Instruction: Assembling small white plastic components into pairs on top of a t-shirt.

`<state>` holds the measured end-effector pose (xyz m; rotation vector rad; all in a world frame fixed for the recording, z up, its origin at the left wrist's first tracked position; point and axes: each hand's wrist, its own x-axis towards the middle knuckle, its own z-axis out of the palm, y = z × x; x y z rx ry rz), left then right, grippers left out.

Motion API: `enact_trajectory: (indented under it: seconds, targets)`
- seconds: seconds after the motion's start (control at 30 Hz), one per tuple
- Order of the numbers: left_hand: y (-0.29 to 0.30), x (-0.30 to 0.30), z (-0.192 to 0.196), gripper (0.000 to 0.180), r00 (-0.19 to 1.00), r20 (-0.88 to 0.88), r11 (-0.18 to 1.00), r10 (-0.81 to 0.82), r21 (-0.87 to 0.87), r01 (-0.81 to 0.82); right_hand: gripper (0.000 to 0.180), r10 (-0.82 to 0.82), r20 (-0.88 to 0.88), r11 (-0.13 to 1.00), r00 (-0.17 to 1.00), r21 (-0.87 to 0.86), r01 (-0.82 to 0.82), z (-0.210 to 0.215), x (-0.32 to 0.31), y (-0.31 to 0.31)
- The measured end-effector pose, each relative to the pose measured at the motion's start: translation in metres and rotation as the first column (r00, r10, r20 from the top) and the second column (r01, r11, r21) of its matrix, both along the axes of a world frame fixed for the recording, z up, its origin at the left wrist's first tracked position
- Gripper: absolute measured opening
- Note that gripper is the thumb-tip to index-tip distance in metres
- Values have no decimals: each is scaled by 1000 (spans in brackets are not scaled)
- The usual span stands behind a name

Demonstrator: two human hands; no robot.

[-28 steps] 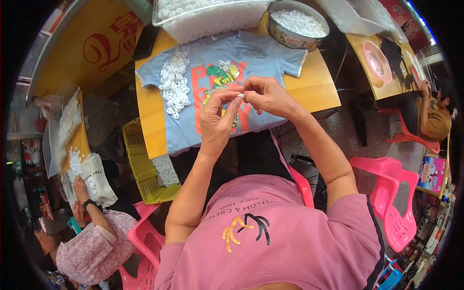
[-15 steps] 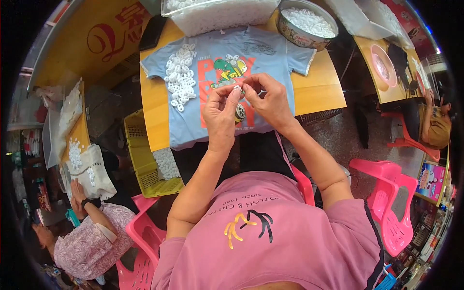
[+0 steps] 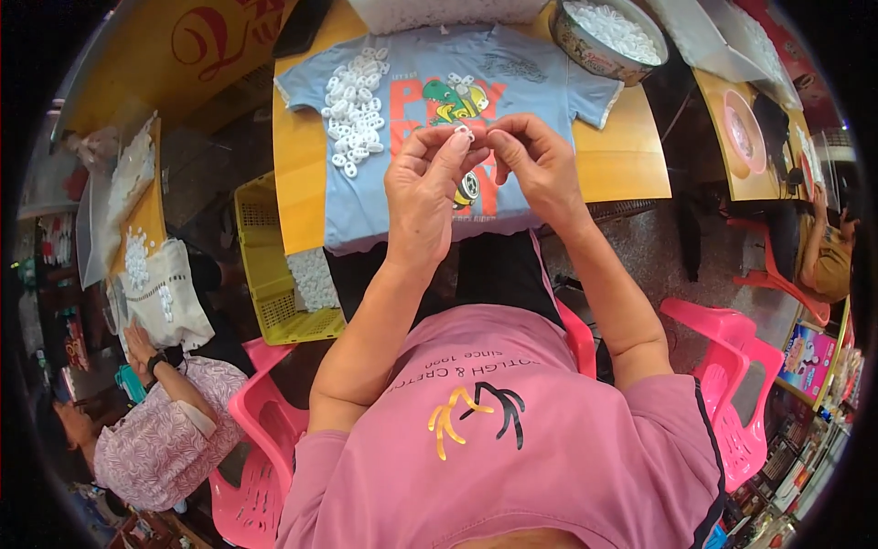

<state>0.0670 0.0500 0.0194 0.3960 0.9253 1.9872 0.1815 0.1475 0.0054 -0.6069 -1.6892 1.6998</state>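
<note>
My left hand (image 3: 421,192) pinches a small white plastic piece (image 3: 465,134) between thumb and fingertips, above the blue printed T-shirt (image 3: 352,201) spread over the table. Just to its right, my right hand (image 3: 541,169) has thumb and forefinger pressed together; whatever they hold is too small to make out. A heap of white oval plastic pieces with two dark holes (image 3: 355,105) lies on the shirt's left side. A few more white pieces (image 3: 457,80) rest on the dinosaur print, beyond my hands.
Behind the shirt stand a translucent bin (image 3: 448,14) and a round tin (image 3: 599,50) of white pieces. A yellow crate (image 3: 261,265) sits below the table's left edge. Co-workers sit at side tables on both sides; pink chairs (image 3: 722,384) stand near me.
My right fingertips have drawn slightly away from the piece in my left hand, leaving it more exposed. The whole view has shifted a little.
</note>
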Motion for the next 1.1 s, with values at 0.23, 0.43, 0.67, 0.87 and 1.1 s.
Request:
enact_trajectory:
  seconds: [0.23, 0.43, 0.67, 0.87, 1.1]
  targets:
    - [-7, -2, 8, 16, 986, -163, 994, 21, -104, -38, 26, 48, -94, 990, 994, -130, -60, 16, -3, -6]
    - [-9, 0, 11, 14, 961, -278, 995, 3, -93, -30, 26, 55, -69, 996, 996, -71, -59, 19, -8, -6]
    - [-11, 0, 13, 14, 954, -300, 994, -3, -107, -31, 25, 79, -45, 996, 996, -45, -81, 21, -8, -6]
    - [-13, -2, 12, 14, 951, -307, 994, -32, -108, -1, 23, 107, 52, 988, 993, 110, -112, 29, -4, 0]
    - [-13, -3, 12, 14, 939, -343, 994, -23, -111, -17, 21, 124, 113, 977, 986, 161, -141, 32, -2, 1]
